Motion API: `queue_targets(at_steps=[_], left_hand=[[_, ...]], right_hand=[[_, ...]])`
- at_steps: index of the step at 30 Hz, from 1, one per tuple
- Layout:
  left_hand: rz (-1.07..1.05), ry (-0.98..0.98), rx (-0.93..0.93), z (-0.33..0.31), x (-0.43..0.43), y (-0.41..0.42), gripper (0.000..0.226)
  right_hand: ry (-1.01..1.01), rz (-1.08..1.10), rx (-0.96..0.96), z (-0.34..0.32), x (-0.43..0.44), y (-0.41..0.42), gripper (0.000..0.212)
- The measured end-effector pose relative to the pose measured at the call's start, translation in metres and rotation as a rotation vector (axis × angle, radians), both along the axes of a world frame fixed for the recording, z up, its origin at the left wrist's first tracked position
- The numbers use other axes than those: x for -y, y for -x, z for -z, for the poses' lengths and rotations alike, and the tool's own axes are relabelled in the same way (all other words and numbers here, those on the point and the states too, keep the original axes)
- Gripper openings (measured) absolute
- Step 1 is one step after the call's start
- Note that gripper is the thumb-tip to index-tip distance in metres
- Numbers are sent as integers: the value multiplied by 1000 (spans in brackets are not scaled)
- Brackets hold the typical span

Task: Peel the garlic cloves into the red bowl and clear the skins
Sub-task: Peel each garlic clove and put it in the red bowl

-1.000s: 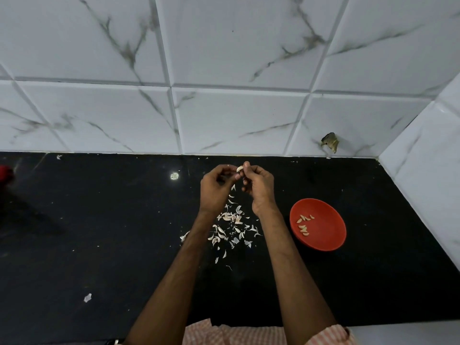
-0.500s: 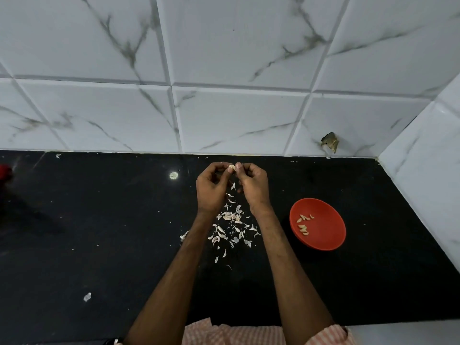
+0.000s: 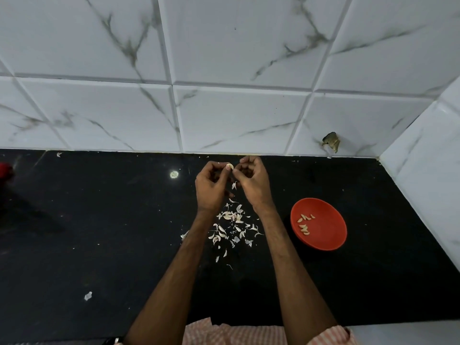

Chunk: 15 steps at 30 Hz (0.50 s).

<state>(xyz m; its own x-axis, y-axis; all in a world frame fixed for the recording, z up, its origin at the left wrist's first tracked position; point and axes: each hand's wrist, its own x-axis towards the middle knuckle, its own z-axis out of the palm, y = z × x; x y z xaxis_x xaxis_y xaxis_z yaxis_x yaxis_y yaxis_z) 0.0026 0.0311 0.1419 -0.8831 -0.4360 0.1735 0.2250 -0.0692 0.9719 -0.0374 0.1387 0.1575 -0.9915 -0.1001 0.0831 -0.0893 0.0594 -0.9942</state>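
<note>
Garlic clove [image 3: 229, 166] is up in the air between two hands, over the black counter [image 3: 99, 220] and close to the white tile wall [image 3: 224, 58]. The left hand [image 3: 211, 188] has its fingers curled and pinches the garlic clove with the tips of its thumb and finger. The right hand [image 3: 254, 183] has curled fingers too, and its fingertips [image 3: 236, 171] pinch at the side of the clove, I think to pull a bit of skin off. The skin on it is too small to see well. Both hands are right above the pile of skins [image 3: 231, 227], so I think any bit that comes off drops onto the same heap and does not spread far. That should make the clean-up easy. The red bowl [image 3: 326, 215] sits on the counter just to the right of the right arm. It is near enough to drop a clean clove in with a short reach, but apart from the skins, so the two do not mix. A few peeled cloves [image 3: 304, 224] lie inside it, on its left side. The clove in the fingers looks small, pale and bent like a little moon, and smooth where it shows. I cannot tell if its hidden side is bare or has skin on it. One lone scrap [image 3: 88, 296] lies well apart at the front left of the counter, and it will need picking up too
</note>
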Motion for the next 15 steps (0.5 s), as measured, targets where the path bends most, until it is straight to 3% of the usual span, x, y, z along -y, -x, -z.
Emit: queue_targets(at_steps=[5, 15], left_hand=[[12, 70, 18, 6, 1, 3, 7], [43, 438, -19, 13, 9, 6, 6]], right_hand=[[-150, 8, -108, 1, -2, 0, 25], [-291, -35, -167, 6, -8, 2, 37]])
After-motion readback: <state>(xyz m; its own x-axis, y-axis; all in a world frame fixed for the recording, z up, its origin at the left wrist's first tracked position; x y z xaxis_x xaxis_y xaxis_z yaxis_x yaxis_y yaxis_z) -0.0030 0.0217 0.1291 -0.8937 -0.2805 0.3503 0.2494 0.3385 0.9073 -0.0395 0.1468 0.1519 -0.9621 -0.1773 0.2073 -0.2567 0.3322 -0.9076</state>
